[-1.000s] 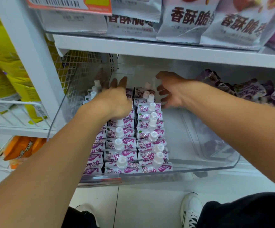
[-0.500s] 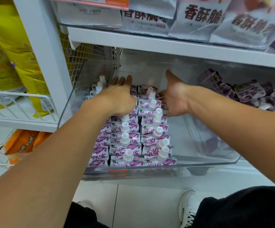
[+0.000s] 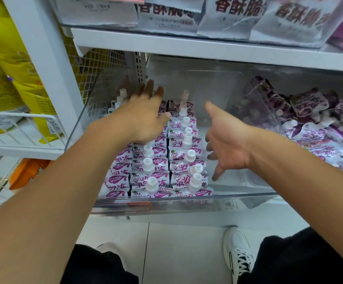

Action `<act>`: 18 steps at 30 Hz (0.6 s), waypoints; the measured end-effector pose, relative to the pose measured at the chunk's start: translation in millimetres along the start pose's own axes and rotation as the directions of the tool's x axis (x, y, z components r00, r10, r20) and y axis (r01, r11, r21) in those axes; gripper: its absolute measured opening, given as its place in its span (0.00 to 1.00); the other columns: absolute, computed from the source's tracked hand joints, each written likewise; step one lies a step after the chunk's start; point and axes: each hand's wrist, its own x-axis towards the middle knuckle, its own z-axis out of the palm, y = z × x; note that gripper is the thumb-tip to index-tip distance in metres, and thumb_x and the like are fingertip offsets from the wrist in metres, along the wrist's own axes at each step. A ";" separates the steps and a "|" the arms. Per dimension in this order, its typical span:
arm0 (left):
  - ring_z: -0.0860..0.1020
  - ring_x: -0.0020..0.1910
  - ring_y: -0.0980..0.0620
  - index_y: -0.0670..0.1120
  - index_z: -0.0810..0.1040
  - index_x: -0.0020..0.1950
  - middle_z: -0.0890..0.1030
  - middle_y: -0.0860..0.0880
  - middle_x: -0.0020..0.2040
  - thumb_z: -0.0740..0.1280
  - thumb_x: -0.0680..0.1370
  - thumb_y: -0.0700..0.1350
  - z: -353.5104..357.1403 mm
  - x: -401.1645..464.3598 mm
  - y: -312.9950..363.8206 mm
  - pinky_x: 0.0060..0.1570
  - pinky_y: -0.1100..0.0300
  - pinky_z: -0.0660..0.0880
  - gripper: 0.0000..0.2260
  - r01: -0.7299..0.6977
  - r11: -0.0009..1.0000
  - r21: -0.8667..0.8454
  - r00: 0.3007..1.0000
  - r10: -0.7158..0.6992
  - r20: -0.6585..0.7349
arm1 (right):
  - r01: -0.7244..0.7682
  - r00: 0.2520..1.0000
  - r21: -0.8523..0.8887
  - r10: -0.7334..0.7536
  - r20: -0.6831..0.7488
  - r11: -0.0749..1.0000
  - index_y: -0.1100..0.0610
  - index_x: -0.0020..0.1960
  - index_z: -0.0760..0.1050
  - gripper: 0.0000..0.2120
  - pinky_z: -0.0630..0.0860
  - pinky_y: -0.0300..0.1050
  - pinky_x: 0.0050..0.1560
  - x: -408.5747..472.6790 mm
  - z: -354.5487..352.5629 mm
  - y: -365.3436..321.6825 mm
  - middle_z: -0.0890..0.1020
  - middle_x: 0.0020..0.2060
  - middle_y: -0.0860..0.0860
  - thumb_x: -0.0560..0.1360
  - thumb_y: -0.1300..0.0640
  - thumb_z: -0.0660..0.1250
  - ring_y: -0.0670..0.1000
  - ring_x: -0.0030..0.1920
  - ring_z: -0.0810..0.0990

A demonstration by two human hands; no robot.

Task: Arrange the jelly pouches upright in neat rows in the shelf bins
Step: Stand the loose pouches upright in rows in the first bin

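Observation:
Purple-and-white jelly pouches (image 3: 162, 160) with white caps stand upright in rows in the left part of a clear plastic bin (image 3: 187, 203). My left hand (image 3: 144, 117) lies flat over the rear pouches of the left and middle rows, fingers straight and pointing back. My right hand (image 3: 226, 140) hovers over the bin's bare right part, beside the right row, with fingers spread and nothing in it. A second clear bin (image 3: 261, 103) to the right holds a loose heap of the same pouches (image 3: 322, 128).
The shelf board (image 3: 207, 48) sits just above the bins, with white snack bags (image 3: 234, 15) on it. A wire mesh divider (image 3: 96, 70) and yellow packs (image 3: 8, 74) are at the left. My shoes (image 3: 238, 251) stand on the tiled floor below.
My right hand has pulled back from the right row and now hangs clear of the pouches. The left hand stays over the rear pouches. The view has shifted slightly.

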 end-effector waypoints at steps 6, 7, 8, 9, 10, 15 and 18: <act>0.33 0.77 0.49 0.53 0.38 0.80 0.32 0.53 0.78 0.50 0.82 0.62 13.8 -42.9 14.5 0.77 0.45 0.40 0.32 0.016 0.999 0.034 0.961 -0.025 0.274 | 0.026 0.925 0.106 -0.064 0.374 0.994 0.52 0.44 0.86 0.45 0.82 0.54 0.40 -30.2 14.5 17.5 0.87 0.45 0.56 0.72 0.23 0.39 0.56 0.41 0.86; 0.33 0.77 0.49 0.54 0.38 0.80 0.32 0.54 0.78 0.50 0.82 0.61 15.1 -43.4 15.1 0.77 0.46 0.40 0.31 0.029 0.999 0.015 0.961 -0.032 0.276 | 0.025 0.930 0.120 -0.067 0.361 0.992 0.52 0.49 0.84 0.44 0.82 0.55 0.41 -31.5 13.6 18.4 0.86 0.47 0.56 0.72 0.23 0.40 0.57 0.42 0.86; 0.33 0.77 0.50 0.56 0.39 0.80 0.33 0.54 0.79 0.50 0.82 0.61 15.2 -43.1 14.9 0.77 0.46 0.39 0.30 0.031 1.000 -0.007 0.964 -0.028 0.263 | 0.030 0.947 0.115 -0.065 0.314 0.993 0.51 0.53 0.83 0.43 0.80 0.56 0.45 -32.4 11.7 20.0 0.86 0.49 0.57 0.72 0.23 0.40 0.57 0.44 0.86; 0.33 0.77 0.50 0.56 0.40 0.80 0.33 0.55 0.79 0.50 0.82 0.61 13.7 -43.7 14.1 0.77 0.46 0.39 0.30 0.024 0.999 -0.030 0.969 -0.016 0.248 | 0.038 0.962 0.072 -0.056 0.269 0.997 0.50 0.57 0.81 0.43 0.78 0.58 0.50 -36.1 10.1 21.4 0.85 0.52 0.57 0.72 0.22 0.40 0.57 0.49 0.84; 0.33 0.77 0.51 0.57 0.40 0.80 0.34 0.55 0.79 0.50 0.82 0.61 11.5 -45.9 12.4 0.77 0.46 0.39 0.30 0.017 0.999 -0.052 0.972 -0.004 0.235 | 0.029 0.972 0.030 -0.036 0.231 0.999 0.51 0.61 0.77 0.43 0.73 0.62 0.57 -40.0 9.0 22.5 0.82 0.56 0.56 0.72 0.23 0.40 0.59 0.57 0.81; 0.33 0.77 0.53 0.58 0.40 0.79 0.35 0.57 0.79 0.49 0.81 0.63 18.9 -85.9 10.2 0.77 0.48 0.39 0.31 0.008 0.991 -0.137 0.988 0.014 0.156 | 0.094 0.969 -0.007 -0.090 0.230 0.996 0.52 0.66 0.70 0.37 0.78 0.50 0.52 -68.9 19.8 26.8 0.79 0.58 0.58 0.75 0.26 0.43 0.49 0.55 0.81; 0.33 0.77 0.52 0.58 0.41 0.80 0.35 0.55 0.79 0.50 0.81 0.61 37.3 -100.5 13.8 0.77 0.48 0.39 0.30 -0.051 0.986 -0.159 0.997 0.061 0.057 | 0.091 0.967 0.083 -0.108 0.231 0.992 0.54 0.80 0.47 0.44 0.62 0.57 0.69 -73.5 26.4 29.1 0.60 0.74 0.55 0.74 0.25 0.44 0.53 0.71 0.64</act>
